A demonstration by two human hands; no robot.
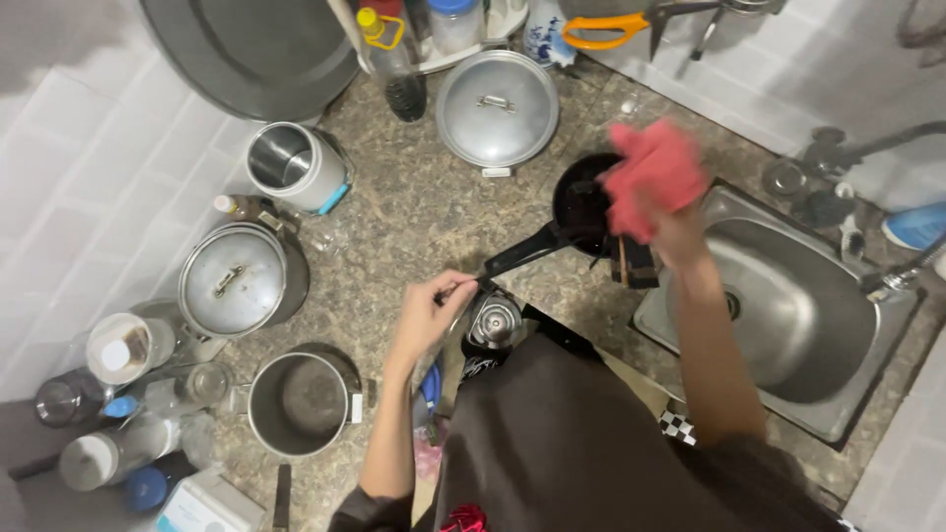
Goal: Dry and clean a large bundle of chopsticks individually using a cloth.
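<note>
Dim indoor light, glare on the steel sink (788,325) — red cloth (653,175) motion-blurred, edges bowed.

You see a pink-red cloth (652,175) over a black pan (583,209), on a desk (414,212) of speckled brown-grey stone. The sink (788,305) and lidded pots (498,108) are silver-grey; the scissors (606,30) have orange handles; the wall tiles (89,167) are white.

red cloth (652,177) blurred, hiding right hand (678,234)
</note>
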